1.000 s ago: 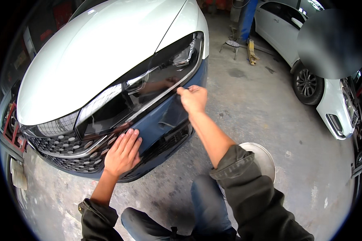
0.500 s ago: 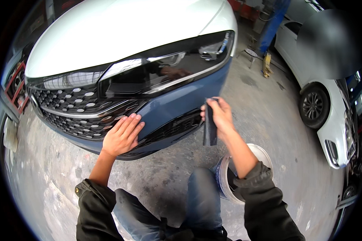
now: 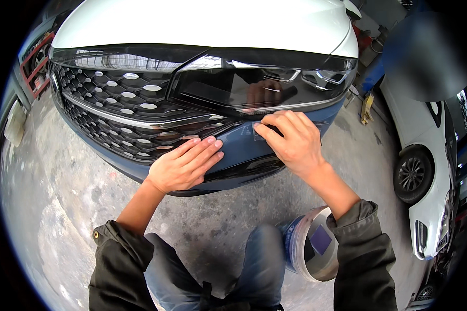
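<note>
Holds a thin dark sheet [image 3: 257,133] in the right hand [image 3: 294,142], pinched between thumb and fingers, mostly hidden beneath them, against the blue bumper [image 3: 238,146] just under the headlight [image 3: 223,85]. Rests the left hand [image 3: 184,166] on the same bumper near the lower grille [image 3: 124,98], with fingers straight and close together, gripping nothing. Differs from half a second ago: no longer held clear of the panel, but set on it and nearer the left hand; means, by judgement, contact with the surface again. Counting outward: two hands, one sheet, one headlight, one grille, one white bonnet [image 3: 202,23]; down at the right, one bucket [image 3: 291,248] with one purple square [image 3: 320,240] inside, other contents unclear; farther off, one yellow jack [image 3: 367,109] and one white car [image 3: 414,116], with one wheel [image 3: 414,173] plainly in sight.
</note>
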{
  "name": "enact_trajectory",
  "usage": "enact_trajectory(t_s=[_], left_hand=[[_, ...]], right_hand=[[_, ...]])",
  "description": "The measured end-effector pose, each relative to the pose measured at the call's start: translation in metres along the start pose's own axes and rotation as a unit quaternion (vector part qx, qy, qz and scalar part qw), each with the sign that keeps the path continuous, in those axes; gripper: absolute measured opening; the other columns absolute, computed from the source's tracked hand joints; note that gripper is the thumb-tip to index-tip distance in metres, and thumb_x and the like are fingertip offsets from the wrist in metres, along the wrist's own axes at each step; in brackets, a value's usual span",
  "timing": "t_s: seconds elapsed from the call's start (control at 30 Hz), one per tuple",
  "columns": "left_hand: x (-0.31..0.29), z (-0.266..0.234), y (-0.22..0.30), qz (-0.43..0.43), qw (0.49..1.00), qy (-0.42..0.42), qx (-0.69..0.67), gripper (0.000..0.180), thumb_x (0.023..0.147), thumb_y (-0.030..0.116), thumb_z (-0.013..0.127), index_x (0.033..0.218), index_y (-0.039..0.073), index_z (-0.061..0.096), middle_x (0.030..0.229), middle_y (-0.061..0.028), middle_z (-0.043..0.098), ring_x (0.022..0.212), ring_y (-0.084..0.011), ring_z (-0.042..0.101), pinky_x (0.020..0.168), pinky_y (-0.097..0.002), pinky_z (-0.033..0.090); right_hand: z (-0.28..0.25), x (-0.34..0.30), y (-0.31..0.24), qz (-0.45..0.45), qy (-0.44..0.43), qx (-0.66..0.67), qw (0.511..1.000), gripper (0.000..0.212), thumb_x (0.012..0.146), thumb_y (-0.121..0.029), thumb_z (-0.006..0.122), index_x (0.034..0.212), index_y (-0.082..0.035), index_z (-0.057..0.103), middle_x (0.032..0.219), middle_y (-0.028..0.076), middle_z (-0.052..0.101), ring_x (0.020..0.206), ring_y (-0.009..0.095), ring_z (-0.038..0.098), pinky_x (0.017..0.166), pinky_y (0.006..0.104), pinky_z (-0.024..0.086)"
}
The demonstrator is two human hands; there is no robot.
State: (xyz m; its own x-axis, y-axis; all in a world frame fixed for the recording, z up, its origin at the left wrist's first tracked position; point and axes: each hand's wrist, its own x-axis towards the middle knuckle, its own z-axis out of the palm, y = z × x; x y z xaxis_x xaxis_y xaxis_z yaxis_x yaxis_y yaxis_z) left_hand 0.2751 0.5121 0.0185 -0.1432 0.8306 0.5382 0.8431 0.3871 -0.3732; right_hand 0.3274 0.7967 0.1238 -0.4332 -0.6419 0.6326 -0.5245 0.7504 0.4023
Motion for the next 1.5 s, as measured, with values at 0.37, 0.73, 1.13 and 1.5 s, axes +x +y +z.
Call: enact_trajectory(t_s=[0.37,0.73,1.13,1.5], left_hand=[[0.0,0.003,0.001,-0.007,1.0,0.001,0.009,0.063,0.079,0.027,0.063,0.139,0.011,0.059,0.152,-0.0087,0.051,0.141,-0.0238,0.048,0.119,-0.0406,0.037],[0.001,0.004,0.003,-0.012,1.0,0.01,0.019,0.051,0.085,0.022,0.06,0.135,0.012,0.064,0.148,-0.0092,0.055,0.136,-0.0258,0.053,0.118,-0.0434,0.039],[-0.004,0.002,0.0,-0.012,1.0,0.001,0.02,0.072,0.073,0.03,0.067,0.141,0.012,0.057,0.154,-0.0083,0.049,0.142,-0.0238,0.046,0.121,-0.0405,0.035],[-0.006,0.012,0.002,-0.01,1.0,0.017,0.0,0.052,0.083,0.018,0.063,0.134,0.008,0.062,0.144,-0.0171,0.055,0.135,-0.0346,0.053,0.114,-0.0492,0.042]], right_hand=[[-0.003,0.022,-0.006,-0.018,-0.092,-0.011,0.996,0.014,0.077,-0.012,0.064,0.09,-0.006,0.066,0.092,0.001,0.058,0.092,0.018,0.056,0.079,0.0312,0.045],[-0.008,0.02,-0.01,0.016,-0.156,-0.064,0.986,0.019,0.079,-0.012,0.063,0.097,-0.006,0.067,0.094,0.002,0.058,0.091,0.019,0.058,0.078,0.0322,0.047],[-0.003,0.019,0.007,-0.03,-0.092,-0.024,0.995,0.013,0.078,-0.014,0.064,0.088,-0.007,0.066,0.091,0.002,0.057,0.091,0.019,0.057,0.077,0.0322,0.046],[0.018,-0.014,0.005,0.018,0.042,-0.038,0.998,0.007,0.075,-0.013,0.063,0.079,-0.007,0.062,0.085,0.003,0.06,0.09,0.019,0.058,0.077,0.0312,0.045]])
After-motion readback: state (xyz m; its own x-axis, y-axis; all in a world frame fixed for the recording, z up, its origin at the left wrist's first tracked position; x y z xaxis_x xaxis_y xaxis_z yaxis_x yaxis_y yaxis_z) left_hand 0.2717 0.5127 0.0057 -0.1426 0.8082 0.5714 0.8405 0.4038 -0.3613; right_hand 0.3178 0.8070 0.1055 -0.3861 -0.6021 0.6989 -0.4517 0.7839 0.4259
